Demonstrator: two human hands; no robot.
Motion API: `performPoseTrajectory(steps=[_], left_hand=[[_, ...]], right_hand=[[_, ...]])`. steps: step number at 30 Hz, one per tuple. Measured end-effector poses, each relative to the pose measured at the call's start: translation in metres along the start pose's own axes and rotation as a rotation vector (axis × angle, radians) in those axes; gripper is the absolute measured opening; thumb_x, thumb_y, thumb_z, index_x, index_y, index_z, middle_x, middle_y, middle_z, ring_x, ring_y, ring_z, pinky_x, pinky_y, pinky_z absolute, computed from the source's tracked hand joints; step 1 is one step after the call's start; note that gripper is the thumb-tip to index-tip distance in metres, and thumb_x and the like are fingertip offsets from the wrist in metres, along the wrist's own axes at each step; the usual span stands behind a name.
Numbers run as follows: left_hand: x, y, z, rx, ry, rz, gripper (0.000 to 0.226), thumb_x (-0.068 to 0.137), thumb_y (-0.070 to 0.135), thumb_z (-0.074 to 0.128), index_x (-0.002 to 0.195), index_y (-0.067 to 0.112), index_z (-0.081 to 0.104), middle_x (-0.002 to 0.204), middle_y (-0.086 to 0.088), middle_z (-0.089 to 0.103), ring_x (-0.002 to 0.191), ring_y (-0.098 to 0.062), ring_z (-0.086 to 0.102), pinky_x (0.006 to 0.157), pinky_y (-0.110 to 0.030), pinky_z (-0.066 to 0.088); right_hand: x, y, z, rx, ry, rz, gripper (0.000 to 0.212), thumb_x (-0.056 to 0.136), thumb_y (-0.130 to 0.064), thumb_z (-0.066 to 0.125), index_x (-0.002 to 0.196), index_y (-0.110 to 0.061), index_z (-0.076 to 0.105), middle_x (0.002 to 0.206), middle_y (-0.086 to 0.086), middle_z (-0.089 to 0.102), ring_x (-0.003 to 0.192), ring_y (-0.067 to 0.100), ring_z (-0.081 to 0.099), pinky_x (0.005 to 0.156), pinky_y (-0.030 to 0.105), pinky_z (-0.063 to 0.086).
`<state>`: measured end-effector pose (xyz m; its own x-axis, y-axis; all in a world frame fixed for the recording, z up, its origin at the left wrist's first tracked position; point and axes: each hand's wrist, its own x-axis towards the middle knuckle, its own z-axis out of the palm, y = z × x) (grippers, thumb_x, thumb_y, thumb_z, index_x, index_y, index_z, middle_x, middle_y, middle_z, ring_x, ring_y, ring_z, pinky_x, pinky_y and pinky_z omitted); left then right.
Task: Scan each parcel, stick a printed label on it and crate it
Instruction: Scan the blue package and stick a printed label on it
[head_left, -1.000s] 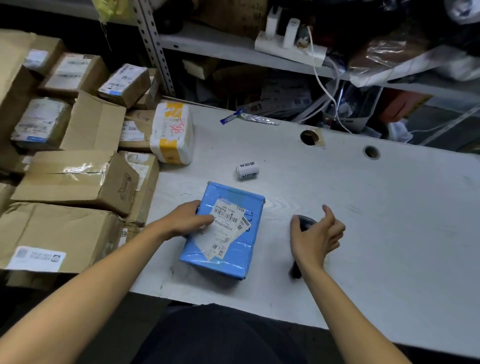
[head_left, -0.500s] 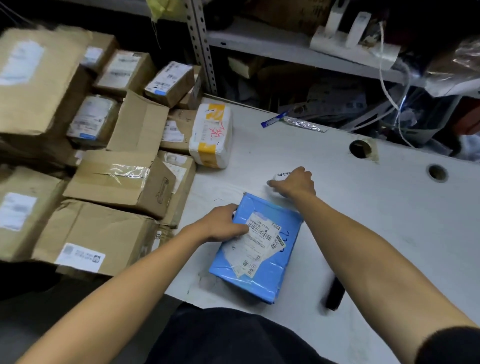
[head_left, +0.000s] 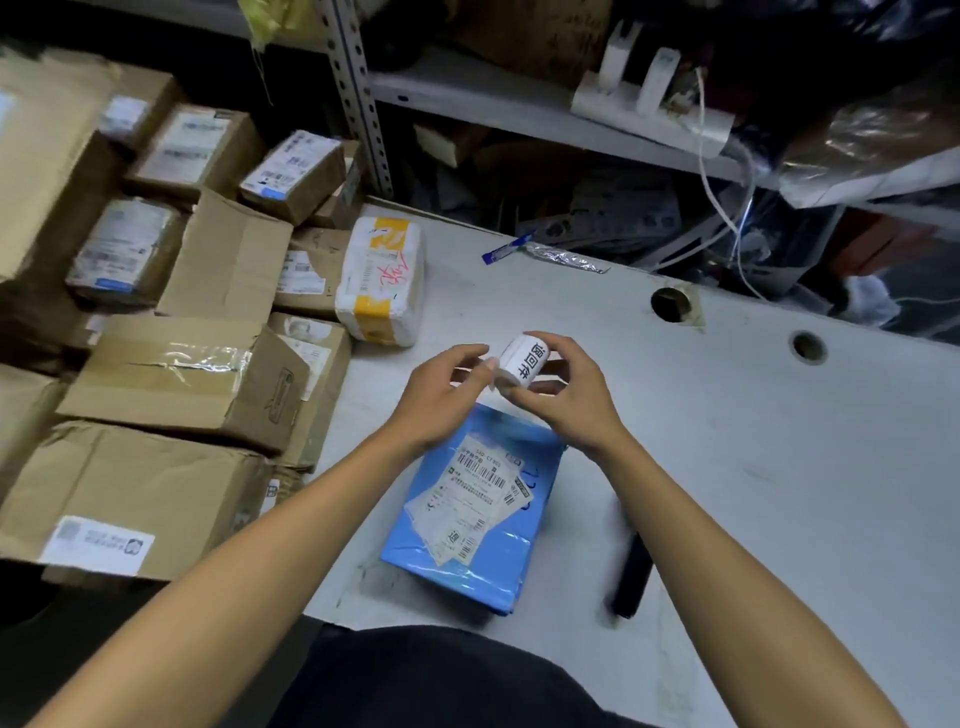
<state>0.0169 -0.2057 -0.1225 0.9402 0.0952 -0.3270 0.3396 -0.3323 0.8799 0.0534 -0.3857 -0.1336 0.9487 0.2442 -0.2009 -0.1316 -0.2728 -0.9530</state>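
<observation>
I hold a small white roll of printed labels (head_left: 522, 362) up between both hands. My right hand (head_left: 566, 397) curls round it from the right, and my left hand (head_left: 441, 397) pinches its loose end with thumb and fingertips. Just below my hands, the flat blue plastic mailer parcel (head_left: 472, 525) lies on the pale grey table (head_left: 779, 467), shipping labels face up. A black handheld scanner (head_left: 631, 577) lies beside my right forearm. Brown cardboard boxes (head_left: 171, 384) are stacked beyond my left arm.

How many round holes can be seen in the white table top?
2. One hole is at the far edge beyond the hands; the other hole is to its right. None other shows.
</observation>
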Motion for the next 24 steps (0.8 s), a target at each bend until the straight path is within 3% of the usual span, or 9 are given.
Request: performPoseTrajectory(steps=[2, 4, 8, 12, 15, 19, 21, 24], left_hand=[[0.000, 0.020, 0.006, -0.319, -0.113, -0.127, 0.022, 0.102, 0.036, 0.057, 0.111, 0.021, 0.070, 0.095, 0.006, 0.077, 0.090, -0.016, 0.071, 0.080, -0.032, 0.059], [0.000, 0.032, 0.012, -0.440, -0.146, -0.186, 0.015, 0.100, 0.025, 0.060, 0.102, 0.016, 0.072, 0.087, -0.002, 0.077, 0.082, -0.021, 0.072, 0.076, -0.033, 0.061], [-0.002, 0.035, 0.018, -0.434, -0.101, -0.168, 0.016, 0.089, 0.010, 0.074, 0.105, 0.011, 0.073, 0.095, -0.006, 0.075, 0.078, -0.014, 0.071, 0.068, -0.023, 0.059], [-0.001, 0.034, 0.013, -0.397, -0.051, -0.119, 0.029, 0.079, 0.006, 0.084, 0.102, 0.018, 0.073, 0.094, -0.006, 0.070, 0.085, -0.018, 0.071, 0.073, -0.028, 0.059], [-0.003, 0.035, 0.007, -0.397, -0.027, -0.069, 0.037, 0.076, 0.001, 0.084, 0.105, 0.019, 0.070, 0.095, -0.004, 0.067, 0.087, -0.016, 0.070, 0.067, -0.026, 0.059], [-0.008, 0.031, 0.007, -0.392, 0.028, 0.011, 0.035, 0.074, 0.002, 0.086, 0.101, 0.016, 0.068, 0.101, -0.006, 0.068, 0.077, -0.006, 0.071, 0.071, -0.025, 0.059], [-0.012, 0.030, 0.006, -0.423, 0.050, 0.031, 0.029, 0.075, 0.004, 0.086, 0.095, 0.014, 0.067, 0.097, -0.005, 0.072, 0.074, -0.010, 0.072, 0.070, -0.025, 0.058], [-0.015, 0.027, 0.006, -0.381, 0.053, 0.059, 0.019, 0.078, 0.011, 0.085, 0.091, 0.015, 0.071, 0.086, -0.004, 0.077, 0.077, -0.016, 0.073, 0.076, -0.031, 0.061]], right_hand=[[-0.013, -0.002, -0.005, 0.059, -0.018, -0.037, 0.063, 0.074, -0.009, 0.089, 0.129, -0.019, 0.060, 0.126, 0.006, 0.061, 0.102, 0.017, 0.070, 0.077, 0.026, 0.060], [-0.024, -0.004, -0.009, 0.129, -0.023, -0.053, 0.065, 0.074, -0.005, 0.087, 0.131, -0.021, 0.059, 0.128, 0.007, 0.061, 0.103, 0.022, 0.070, 0.078, 0.031, 0.061], [-0.037, -0.003, -0.017, 0.179, 0.007, -0.013, 0.067, 0.075, 0.006, 0.081, 0.131, -0.020, 0.057, 0.126, 0.003, 0.063, 0.102, 0.024, 0.070, 0.078, 0.029, 0.059], [-0.046, -0.001, -0.020, 0.145, 0.029, 0.000, 0.064, 0.069, -0.005, 0.080, 0.123, -0.028, 0.056, 0.125, 0.000, 0.062, 0.103, 0.022, 0.068, 0.075, 0.029, 0.059], [-0.049, -0.001, -0.022, 0.175, -0.025, 0.042, 0.064, 0.073, 0.006, 0.079, 0.124, -0.023, 0.054, 0.125, -0.003, 0.061, 0.105, 0.021, 0.067, 0.075, 0.029, 0.059], [-0.054, -0.007, -0.017, 0.484, -0.140, 0.135, 0.069, 0.070, 0.002, 0.081, 0.130, -0.013, 0.051, 0.123, 0.004, 0.066, 0.108, 0.025, 0.069, 0.085, 0.036, 0.060], [-0.055, -0.012, -0.011, 0.697, -0.138, 0.214, 0.058, 0.079, -0.008, 0.078, 0.131, -0.010, 0.053, 0.119, 0.010, 0.069, 0.106, 0.025, 0.069, 0.081, 0.037, 0.060], [-0.054, -0.017, -0.003, 0.711, -0.051, 0.279, 0.025, 0.096, -0.016, 0.066, 0.120, -0.014, 0.059, 0.110, 0.011, 0.070, 0.099, 0.025, 0.069, 0.075, 0.035, 0.059]])
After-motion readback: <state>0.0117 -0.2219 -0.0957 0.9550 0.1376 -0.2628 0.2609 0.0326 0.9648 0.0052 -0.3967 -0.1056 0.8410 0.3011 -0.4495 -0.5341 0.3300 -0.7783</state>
